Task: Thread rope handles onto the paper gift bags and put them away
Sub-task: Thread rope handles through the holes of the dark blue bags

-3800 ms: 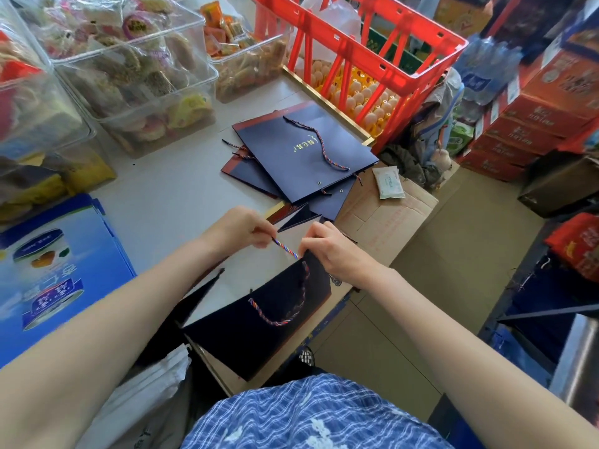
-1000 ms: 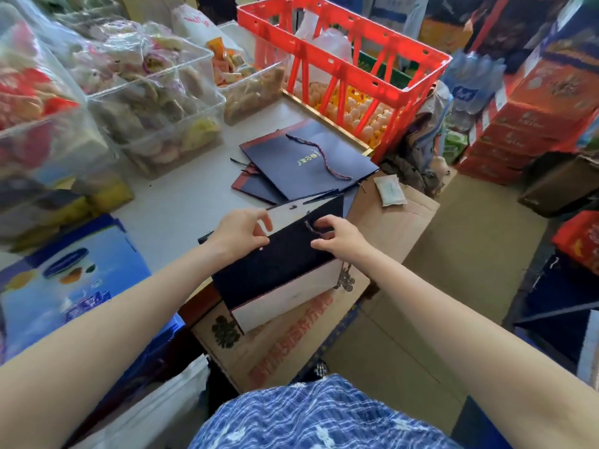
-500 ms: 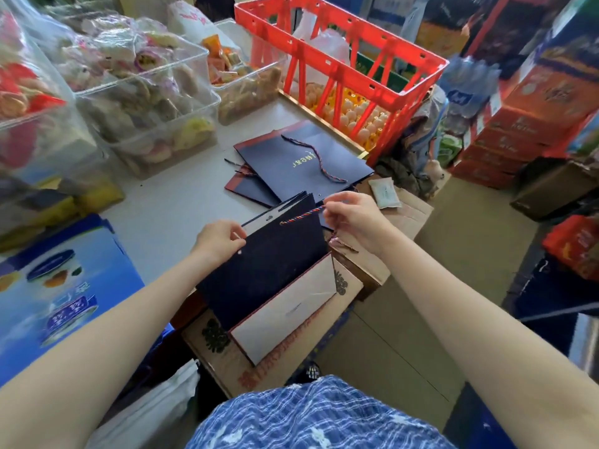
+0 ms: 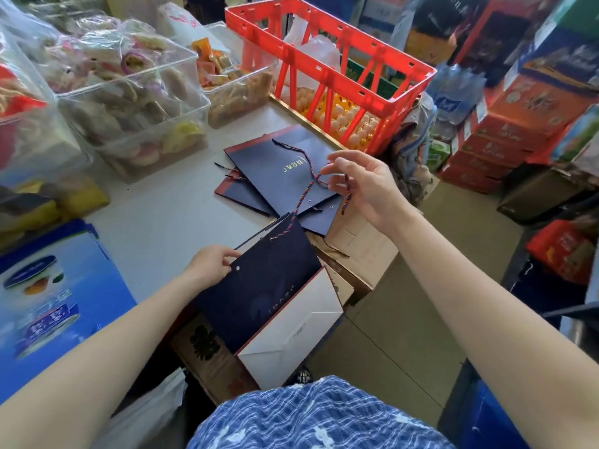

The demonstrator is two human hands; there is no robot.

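Left hand (image 4: 212,265) pinches the bag (image 4: 259,286) by its top edge, over the worktop (image 4: 168,218) edge. Right hand (image 4: 363,186), raised, pinches the rope (image 4: 299,202); rope's bag end hard to trace. Fingertips partly hidden behind the bag.

My left hand (image 4: 212,266) covers the near corner of the dark bag (image 4: 259,286), and its fingertips disappear behind the bag's top edge, so I can't see how they grip. The gold lettering on that bag is too faint for me to read. My right hand (image 4: 363,186) hides where the rope (image 4: 299,202) is pinched. The lower bags in the flat stack (image 4: 278,170) lie mostly covered by the top one. The blue carton (image 4: 48,306) runs off the left edge. The boxes (image 4: 505,131) at right are blurred, their print unreadable.
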